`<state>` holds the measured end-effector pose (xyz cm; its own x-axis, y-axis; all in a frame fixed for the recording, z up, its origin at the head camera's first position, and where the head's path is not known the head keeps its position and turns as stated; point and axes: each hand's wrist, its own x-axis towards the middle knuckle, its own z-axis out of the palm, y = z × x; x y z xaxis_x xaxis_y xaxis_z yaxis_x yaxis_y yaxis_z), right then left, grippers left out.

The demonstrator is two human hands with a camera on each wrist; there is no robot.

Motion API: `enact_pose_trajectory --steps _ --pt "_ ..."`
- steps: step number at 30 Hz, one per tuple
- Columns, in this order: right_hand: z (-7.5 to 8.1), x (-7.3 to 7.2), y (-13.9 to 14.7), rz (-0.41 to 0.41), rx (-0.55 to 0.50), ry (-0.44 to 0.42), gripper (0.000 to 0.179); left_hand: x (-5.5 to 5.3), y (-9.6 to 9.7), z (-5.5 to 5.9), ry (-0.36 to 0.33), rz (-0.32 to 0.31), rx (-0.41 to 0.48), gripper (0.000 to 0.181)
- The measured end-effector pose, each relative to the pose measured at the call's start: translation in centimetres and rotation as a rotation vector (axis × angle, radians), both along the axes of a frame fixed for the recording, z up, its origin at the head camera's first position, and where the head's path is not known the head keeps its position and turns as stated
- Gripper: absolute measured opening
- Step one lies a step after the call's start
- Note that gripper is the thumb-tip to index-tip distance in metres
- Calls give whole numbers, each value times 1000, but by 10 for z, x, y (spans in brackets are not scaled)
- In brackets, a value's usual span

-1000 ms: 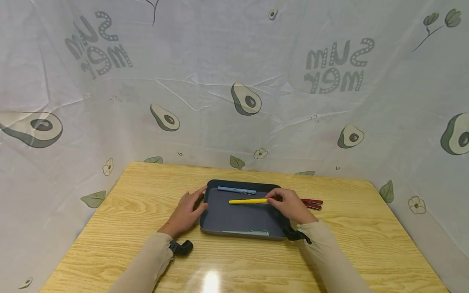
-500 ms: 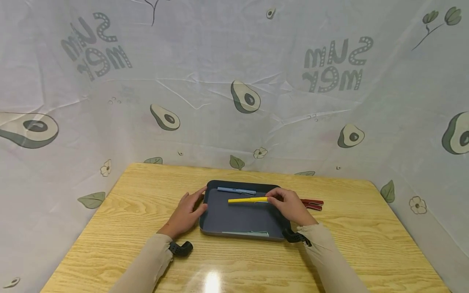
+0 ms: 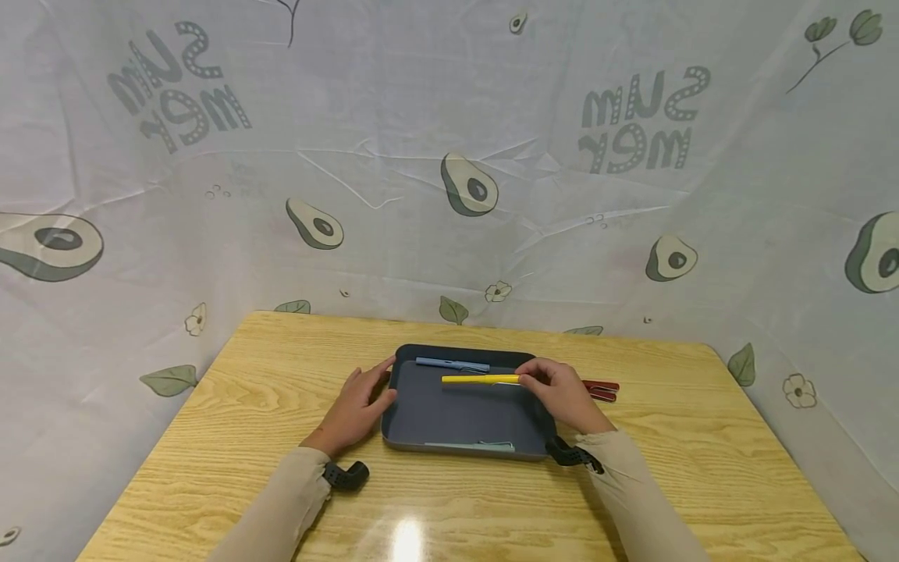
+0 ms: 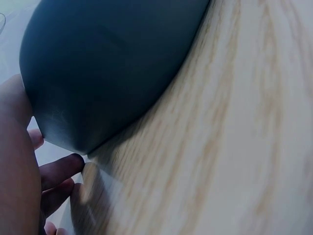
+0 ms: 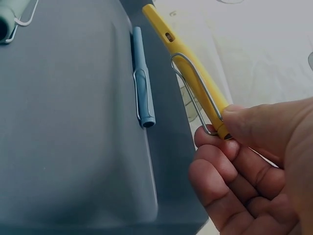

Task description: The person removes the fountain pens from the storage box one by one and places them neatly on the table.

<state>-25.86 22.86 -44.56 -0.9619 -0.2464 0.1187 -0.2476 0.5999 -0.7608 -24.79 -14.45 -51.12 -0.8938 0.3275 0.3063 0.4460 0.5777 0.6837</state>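
My right hand (image 3: 562, 396) pinches a yellow pen (image 5: 190, 73) by its cap end, thumb against the barrel near the wire clip. The pen hangs over the dark grey tray (image 3: 463, 421), pointing left in the head view. Along the tray's far side lies a blue pen (image 5: 143, 88), and a pale green pen (image 3: 470, 446) lies along its near side. My left hand (image 3: 358, 407) rests at the tray's left edge with fingers spread; in the left wrist view its fingertips are right at the tray's outer wall (image 4: 107, 73).
Two red pens (image 3: 602, 389) lie on the wooden table (image 3: 281, 375) to the right of the tray, partly hidden behind my right hand. A light curtain (image 3: 393, 101) printed with avocados hangs behind the table's far edge.
The yellow pen has shifted slightly to the right and lies more level, moving with my right hand. My left hand stays at the tray edge.
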Motion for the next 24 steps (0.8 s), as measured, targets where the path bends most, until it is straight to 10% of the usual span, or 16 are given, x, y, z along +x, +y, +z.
enact_pose_trajectory --steps 24 --pt "-3 16 25 0 -59 39 13 17 8 -7 8 31 -1 59"
